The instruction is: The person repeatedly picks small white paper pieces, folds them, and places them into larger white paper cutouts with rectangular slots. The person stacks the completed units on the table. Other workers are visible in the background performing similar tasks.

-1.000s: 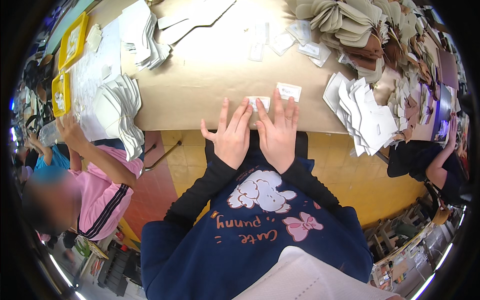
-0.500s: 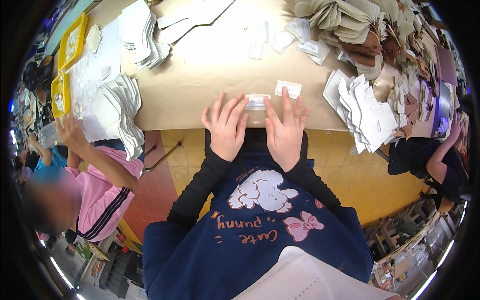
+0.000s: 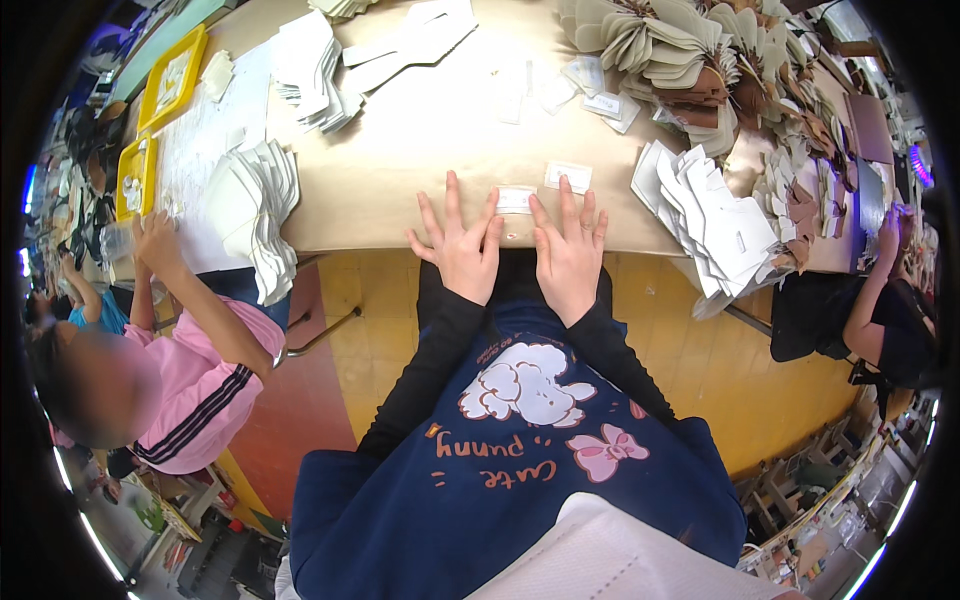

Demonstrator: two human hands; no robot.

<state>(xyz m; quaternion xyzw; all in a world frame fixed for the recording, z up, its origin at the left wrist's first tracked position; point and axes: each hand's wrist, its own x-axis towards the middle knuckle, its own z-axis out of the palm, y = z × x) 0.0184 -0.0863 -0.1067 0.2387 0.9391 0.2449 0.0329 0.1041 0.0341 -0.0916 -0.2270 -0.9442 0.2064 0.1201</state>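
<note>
While both hands lie flat and open, holding nothing, the left hand (image 3: 462, 250) and right hand (image 3: 568, 255) touch the small white card (image 3: 516, 198) at the table edge (image 3: 380, 225), apparently pressing it; lifting it seems to need a fingertip pinch.

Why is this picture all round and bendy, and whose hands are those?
A camera worn on a person's head took it, looking down, and its wide lens bends straight edges. The left hand and right hand belong to the wearer. They lie flat at the edge of a tan table, fingers touching a small white card. Neither holds anything. Another card lies just beyond. White paper stacks and brown cut shapes sit around. A person in a pink shirt works on the left.
</note>
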